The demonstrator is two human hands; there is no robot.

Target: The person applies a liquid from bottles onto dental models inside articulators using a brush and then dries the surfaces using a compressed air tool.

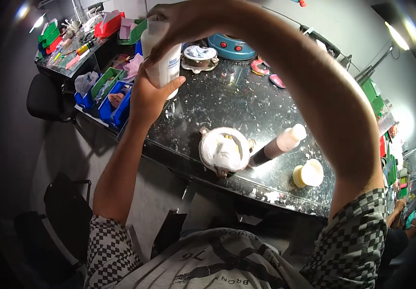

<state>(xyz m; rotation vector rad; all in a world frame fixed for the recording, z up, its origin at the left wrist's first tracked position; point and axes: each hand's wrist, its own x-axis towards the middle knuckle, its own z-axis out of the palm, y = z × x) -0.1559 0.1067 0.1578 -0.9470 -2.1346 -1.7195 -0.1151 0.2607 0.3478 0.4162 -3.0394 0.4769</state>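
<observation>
A tall white plastic bottle [170,68] with a printed label is held upright over the far left part of the black worktop. My left hand [151,94] is wrapped round its lower body, thumb across the front. My right hand [181,21] reaches over from the right and grips the bottle's upper part, its fingers curled round the top and side. The cap area is partly hidden by that hand. Nearer to me, a round metal flask [224,150] filled with white plaster-like material sits near the worktop's front edge, small yellowish bits showing in it.
Right of the flask stand a bottle of dark liquid with a pale cap [279,145] and a cream cup [309,173]. Farther back are a second flask [199,55], a blue round device [232,47] and pink-red pieces [260,66]. Blue bins [115,108] line the left; a person works far right.
</observation>
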